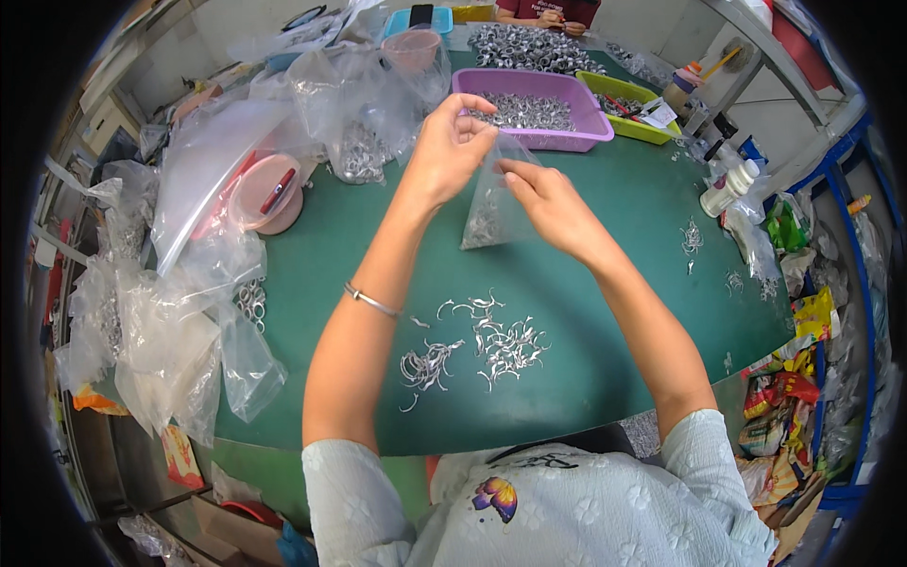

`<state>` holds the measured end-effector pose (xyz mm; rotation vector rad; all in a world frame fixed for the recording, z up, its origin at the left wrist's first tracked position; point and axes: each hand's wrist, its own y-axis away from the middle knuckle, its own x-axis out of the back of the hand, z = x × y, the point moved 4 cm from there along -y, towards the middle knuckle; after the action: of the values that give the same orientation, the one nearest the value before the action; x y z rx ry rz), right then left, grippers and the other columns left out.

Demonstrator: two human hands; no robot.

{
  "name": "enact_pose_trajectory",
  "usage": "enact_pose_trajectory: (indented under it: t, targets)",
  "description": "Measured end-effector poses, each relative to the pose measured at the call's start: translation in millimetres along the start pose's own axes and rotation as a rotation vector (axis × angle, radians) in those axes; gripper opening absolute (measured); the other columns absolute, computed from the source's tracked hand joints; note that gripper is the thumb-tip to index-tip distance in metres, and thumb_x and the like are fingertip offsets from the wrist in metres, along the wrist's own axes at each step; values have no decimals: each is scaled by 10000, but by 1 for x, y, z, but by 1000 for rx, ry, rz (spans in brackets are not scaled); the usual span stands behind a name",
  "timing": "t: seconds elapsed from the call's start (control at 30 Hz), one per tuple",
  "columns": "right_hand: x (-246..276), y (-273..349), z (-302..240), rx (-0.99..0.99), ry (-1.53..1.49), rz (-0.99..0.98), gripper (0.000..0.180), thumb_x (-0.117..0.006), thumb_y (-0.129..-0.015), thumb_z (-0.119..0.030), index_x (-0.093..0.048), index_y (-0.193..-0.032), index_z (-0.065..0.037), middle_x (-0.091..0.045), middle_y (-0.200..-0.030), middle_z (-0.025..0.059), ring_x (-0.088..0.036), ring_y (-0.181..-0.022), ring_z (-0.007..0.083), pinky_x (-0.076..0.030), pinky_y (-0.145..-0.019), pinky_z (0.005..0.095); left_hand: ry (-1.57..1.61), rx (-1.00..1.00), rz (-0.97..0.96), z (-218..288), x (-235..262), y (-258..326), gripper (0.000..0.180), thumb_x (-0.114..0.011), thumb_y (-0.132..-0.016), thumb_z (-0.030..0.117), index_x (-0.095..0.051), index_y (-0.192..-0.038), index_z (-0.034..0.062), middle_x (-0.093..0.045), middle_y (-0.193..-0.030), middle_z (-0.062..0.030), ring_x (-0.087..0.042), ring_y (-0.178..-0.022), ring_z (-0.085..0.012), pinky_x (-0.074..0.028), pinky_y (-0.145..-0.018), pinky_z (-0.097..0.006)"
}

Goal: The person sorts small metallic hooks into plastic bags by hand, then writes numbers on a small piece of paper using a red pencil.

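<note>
A clear plastic bag (487, 213) with small silvery metal pieces in its bottom hangs between my hands over the green table. My left hand (452, 142) pinches its top edge at the left, fingers bent. On the other side my right hand (548, 198) grips the bag near its upper right edge, thumb and fingers closed together. Below, on the tabletop, lie loose piles of curved silvery metal pieces (512, 350) and a smaller heap of similar pieces (430, 366). Just beyond my hands stands a purple basin (590, 118) holding many small metal parts.
A lime-green tray (652, 132) adjoins the basin. At the left are plastic bags (184, 350) and a pink tub (283, 222) with a red pen-like object. A white bottle (729, 189) stands at the right edge. Across the table, a person's hands (557, 21) work behind a heap of metal rings (529, 49).
</note>
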<state>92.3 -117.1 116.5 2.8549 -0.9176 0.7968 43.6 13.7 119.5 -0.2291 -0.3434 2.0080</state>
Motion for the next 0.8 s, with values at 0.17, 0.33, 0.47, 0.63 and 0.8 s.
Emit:
enact_pose_trajectory:
  t: [0.17,0.33,0.47,0.63,0.8]
  targets:
    - [3,49,25,525,169,409,229,-521,-805,-22,-570,-1025,22,-568,-1019,164,-550,-947,302,-426,-819,359,-114,-80,133,-47,1,8,187,-568,-816,24,-515,-992,-8,-557,-786,-15,-498,-693,-52,-419,-615,-193]
    - [-13,115,105,188,63,210,402,-579,-798,-143,-476,-1168,-27,-485,-1174,162,-440,-1118,302,-330,-956,382,-157,17,-18,-45,-40,31,229,-590,-808,44,-534,-1024,-6,-567,-874,-38,-534,-789,-74,-448,-695,-214]
    - [-45,116,112,131,119,-264,501,-505,-851,-330,-424,-1255,-45,-404,-1307,154,-305,-1270,296,-222,-1047,416,-240,-34,-60,-38,-30,69,354,-615,-795,74,-499,-1120,-6,-576,-1001,-115,-560,-919,-169,-456,-783,-292]
    - [-72,85,110,285,197,-340,541,-450,-863,-406,-417,-1279,-62,-387,-1344,122,-239,-1310,294,-161,-1074,437,-983,69,111,-53,8,191,472,-599,-807,162,-427,-1209,-17,-432,-1233,-205,-399,-1163,-368,-312,-964,-475]
    - [-82,92,109,344,166,-542,490,-522,-846,-345,-468,-1244,-65,-413,-1331,95,-259,-1304,277,-138,-1084,452,-1157,326,64,-69,-16,259,526,-564,-828,199,-366,-1264,-19,-286,-1351,-224,-231,-1269,-412,-191,-1020,-542]
